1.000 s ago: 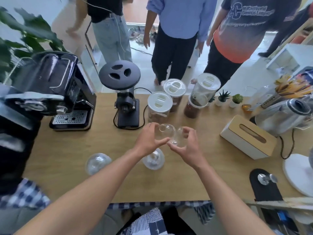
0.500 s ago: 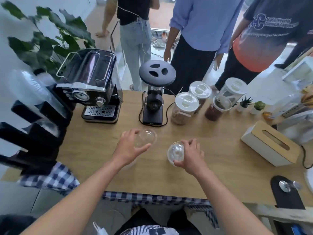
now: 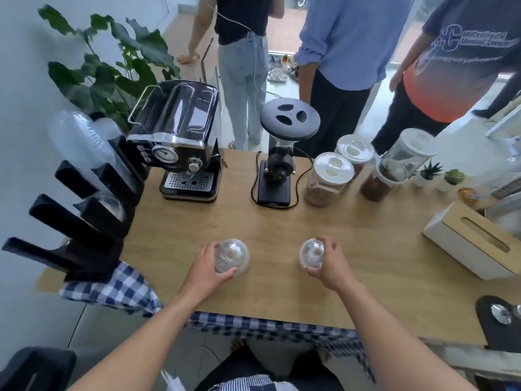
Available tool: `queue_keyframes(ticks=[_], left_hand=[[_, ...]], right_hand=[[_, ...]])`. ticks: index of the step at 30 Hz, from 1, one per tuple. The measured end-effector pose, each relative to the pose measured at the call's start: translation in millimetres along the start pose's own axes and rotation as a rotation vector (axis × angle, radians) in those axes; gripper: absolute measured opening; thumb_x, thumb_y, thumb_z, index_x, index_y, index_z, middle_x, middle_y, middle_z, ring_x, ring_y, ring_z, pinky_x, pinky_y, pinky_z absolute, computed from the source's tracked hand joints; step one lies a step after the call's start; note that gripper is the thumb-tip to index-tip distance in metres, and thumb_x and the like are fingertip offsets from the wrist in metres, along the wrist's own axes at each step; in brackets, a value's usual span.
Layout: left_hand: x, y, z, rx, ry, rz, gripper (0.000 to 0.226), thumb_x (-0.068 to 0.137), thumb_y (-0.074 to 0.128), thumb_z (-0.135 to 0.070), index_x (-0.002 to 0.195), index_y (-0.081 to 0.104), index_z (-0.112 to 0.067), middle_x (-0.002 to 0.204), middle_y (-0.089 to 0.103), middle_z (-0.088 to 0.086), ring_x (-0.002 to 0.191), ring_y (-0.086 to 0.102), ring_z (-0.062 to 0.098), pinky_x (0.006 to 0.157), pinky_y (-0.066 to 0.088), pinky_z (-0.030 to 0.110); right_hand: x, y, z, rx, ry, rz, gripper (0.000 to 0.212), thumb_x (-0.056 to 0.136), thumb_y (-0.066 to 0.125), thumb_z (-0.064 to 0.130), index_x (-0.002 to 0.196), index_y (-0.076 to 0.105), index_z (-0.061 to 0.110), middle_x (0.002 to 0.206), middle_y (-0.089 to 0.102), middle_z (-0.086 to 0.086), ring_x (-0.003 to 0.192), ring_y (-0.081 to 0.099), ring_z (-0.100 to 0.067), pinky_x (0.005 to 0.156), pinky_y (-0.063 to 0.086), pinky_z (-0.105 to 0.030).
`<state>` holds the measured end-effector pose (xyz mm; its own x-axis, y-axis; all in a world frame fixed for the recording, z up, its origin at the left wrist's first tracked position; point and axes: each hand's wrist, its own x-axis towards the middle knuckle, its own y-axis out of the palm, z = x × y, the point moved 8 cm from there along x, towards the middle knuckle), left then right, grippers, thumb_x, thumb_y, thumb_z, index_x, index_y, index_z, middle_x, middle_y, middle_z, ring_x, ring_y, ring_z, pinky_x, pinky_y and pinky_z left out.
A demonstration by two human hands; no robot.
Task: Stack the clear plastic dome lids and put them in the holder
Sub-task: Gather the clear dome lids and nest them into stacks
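Two clear dome lids gripped separately above the wooden table, one per hand, apart, likely for nesting; black holder well left of both grips.

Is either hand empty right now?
No: the left hand grips one dome lid and the right hand grips another dome lid above the table.

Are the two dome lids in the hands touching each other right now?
Apart. The head view shows bare tabletop between the left-hand lid and the right-hand lid, each held separately.
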<state>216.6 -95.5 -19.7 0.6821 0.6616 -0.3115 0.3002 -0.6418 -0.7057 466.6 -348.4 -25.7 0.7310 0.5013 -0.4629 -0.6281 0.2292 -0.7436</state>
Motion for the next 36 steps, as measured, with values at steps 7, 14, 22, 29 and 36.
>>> queue_keyframes(ticks=[7, 14, 22, 29, 36], left_hand=[[2.9, 0.7, 2.9, 0.031, 0.005, 0.004, 0.084, 0.085, 0.093, -0.047, 0.153, 0.050, -0.021, 0.148, 0.056, -0.007, 0.134, 0.059, 0.014, 0.106, 0.051, 0.030], [-28.2, -35.5, 60.0, 0.015, -0.181, -0.055, 0.082, 0.090, 0.087, -0.042, 0.159, 0.043, -0.049, 0.146, 0.049, -0.008, 0.120, 0.065, 0.014, 0.093, 0.055, 0.027], [-14.4, -40.3, 50.3, 0.048, -0.157, -0.074, 0.081, 0.093, 0.084, -0.038, 0.163, 0.043, -0.047, 0.152, 0.042, -0.006, 0.119, 0.062, 0.017, 0.095, 0.058, 0.031], [7.0, -71.7, 79.0, 0.068, -0.063, -0.021, 0.085, 0.099, 0.080, -0.036, 0.169, 0.034, -0.049, 0.163, 0.037, -0.005, 0.143, 0.053, 0.020, 0.113, 0.052, 0.035], [13.5, -89.8, 81.9, 0.007, 0.048, 0.098, 0.118, 0.091, 0.082, -0.063, 0.177, 0.003, -0.045, 0.175, 0.029, 0.000, 0.159, 0.039, 0.023, 0.123, 0.045, 0.045]], right_hand=[[-4.1, 19.0, 22.7, -0.019, -0.076, 0.062, 0.095, 0.091, 0.091, 0.028, 0.165, 0.033, 0.034, 0.149, 0.041, -0.012, 0.106, 0.058, -0.023, 0.103, 0.053, -0.034], [6.3, 95.4, 102.9, -0.053, -0.260, 0.284, 0.095, 0.094, 0.088, 0.029, 0.168, 0.029, 0.037, 0.154, 0.033, -0.008, 0.113, 0.061, -0.026, 0.104, 0.059, -0.043], [13.9, 102.6, 144.4, -0.193, -0.327, 0.199, 0.102, 0.096, 0.082, 0.045, 0.172, 0.016, 0.028, 0.161, 0.033, -0.017, 0.135, 0.057, -0.042, 0.109, 0.055, -0.053], [12.2, 124.1, 187.8, -0.177, -0.283, 0.112, 0.112, 0.092, 0.084, 0.052, 0.174, 0.015, 0.019, 0.160, 0.036, -0.014, 0.139, 0.053, -0.036, 0.105, 0.054, -0.048], [-5.7, 143.1, 172.5, -0.323, -0.009, 0.117, 0.093, 0.082, 0.064, 0.089, 0.152, 0.053, 0.029, 0.146, 0.059, -0.014, 0.130, 0.054, -0.038, 0.103, 0.052, -0.048]])
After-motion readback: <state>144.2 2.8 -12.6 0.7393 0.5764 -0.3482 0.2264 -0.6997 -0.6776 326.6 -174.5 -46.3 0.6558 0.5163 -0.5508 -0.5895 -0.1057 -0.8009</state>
